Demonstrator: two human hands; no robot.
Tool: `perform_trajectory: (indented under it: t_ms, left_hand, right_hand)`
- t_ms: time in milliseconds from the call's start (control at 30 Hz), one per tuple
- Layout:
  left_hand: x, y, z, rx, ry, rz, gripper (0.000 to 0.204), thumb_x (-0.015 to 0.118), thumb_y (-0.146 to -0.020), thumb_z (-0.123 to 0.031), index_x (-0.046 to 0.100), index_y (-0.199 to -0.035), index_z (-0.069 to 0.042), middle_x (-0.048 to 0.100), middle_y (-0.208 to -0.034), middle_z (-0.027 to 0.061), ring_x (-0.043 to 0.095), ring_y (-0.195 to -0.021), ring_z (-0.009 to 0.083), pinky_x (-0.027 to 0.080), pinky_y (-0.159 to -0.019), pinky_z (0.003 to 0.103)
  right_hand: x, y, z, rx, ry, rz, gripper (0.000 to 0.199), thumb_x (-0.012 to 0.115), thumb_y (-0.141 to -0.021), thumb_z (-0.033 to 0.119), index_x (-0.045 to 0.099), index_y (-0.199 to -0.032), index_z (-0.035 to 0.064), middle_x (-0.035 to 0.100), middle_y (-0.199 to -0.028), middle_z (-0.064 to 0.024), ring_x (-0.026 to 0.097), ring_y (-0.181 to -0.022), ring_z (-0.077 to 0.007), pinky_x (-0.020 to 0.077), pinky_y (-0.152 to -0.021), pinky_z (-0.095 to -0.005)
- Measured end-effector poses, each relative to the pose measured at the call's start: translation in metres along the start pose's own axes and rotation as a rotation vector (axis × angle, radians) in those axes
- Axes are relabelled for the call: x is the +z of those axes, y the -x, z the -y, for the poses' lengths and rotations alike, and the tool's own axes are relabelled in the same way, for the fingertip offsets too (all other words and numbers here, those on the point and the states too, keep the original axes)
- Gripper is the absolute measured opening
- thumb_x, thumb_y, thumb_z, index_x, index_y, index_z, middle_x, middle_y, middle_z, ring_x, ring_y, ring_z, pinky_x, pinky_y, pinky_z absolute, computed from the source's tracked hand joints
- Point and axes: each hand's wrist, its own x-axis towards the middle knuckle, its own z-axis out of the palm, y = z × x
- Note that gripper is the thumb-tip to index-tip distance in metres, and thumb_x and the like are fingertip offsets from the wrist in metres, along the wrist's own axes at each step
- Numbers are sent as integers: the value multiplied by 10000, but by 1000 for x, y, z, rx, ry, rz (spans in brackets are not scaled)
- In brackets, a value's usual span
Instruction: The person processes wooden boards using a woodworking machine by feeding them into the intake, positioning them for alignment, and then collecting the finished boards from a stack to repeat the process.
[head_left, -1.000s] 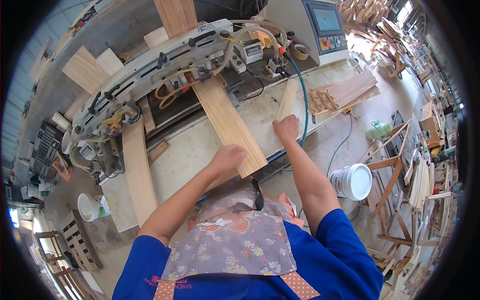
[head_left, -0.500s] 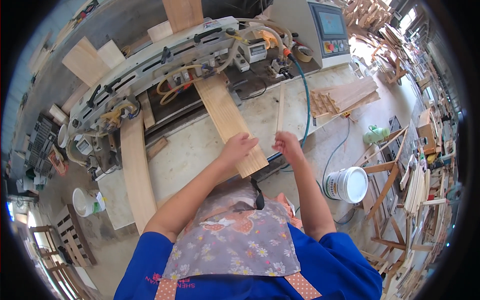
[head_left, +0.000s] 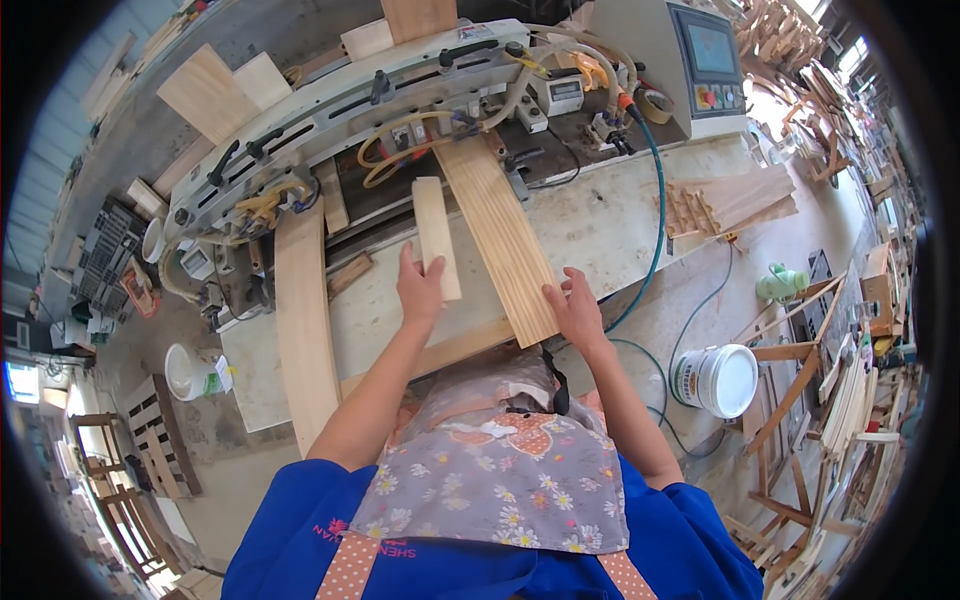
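Observation:
My left hand [head_left: 420, 292] is closed on a short pale wooden strip [head_left: 435, 225], the thumb lying across its face. The strip is held upright-looking over the worktable, left of a long wooden board [head_left: 500, 240]. That board runs from under the machine's clamps [head_left: 460, 115] toward my waist. At its near right edge is my right hand [head_left: 577, 312], fingers apart and bent, the thumb side at or touching the edge. A second long board [head_left: 303, 320] reaches out of the machine further left.
The white worktable [head_left: 610, 225] carries a stack of notched wood pieces [head_left: 730, 200] on the right. A control panel [head_left: 708, 60] stands at the back right. A teal hose [head_left: 660, 190] hangs over the table edge. White buckets [head_left: 715, 381] stand on the floor on both sides.
The thin strip that was at my right hand is now in my left hand, left of the board. My left hand has moved off the board; the right hand has opened at its edge.

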Motion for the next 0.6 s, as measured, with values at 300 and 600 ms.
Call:
perform_trajectory:
  t_ms: [300, 600]
  left_hand:
    - [24, -101, -13, 265, -591, -168, 437, 670, -830, -157, 613, -1261, -103, 583, -1114, 124, 560, -1063, 316, 481, -884, 416]
    - [40, -101, -10, 316, -741, -2, 491, 655, -821, -196, 584, -1297, -96, 514, -1266, 132, 471, -1174, 334, 461, -938, 411]
  right_hand:
    - [18, -26, -5, 92, 64, 131, 498, 572, -916, 430, 502, -1178, 13, 652, -1008, -315, 610, -1002, -481, 469, -854, -533]
    - [18, -24, -5, 80, 105, 135, 481, 557, -918, 453, 503, -1120, 20, 652, -991, -312, 606, -985, -489, 467, -829, -543]
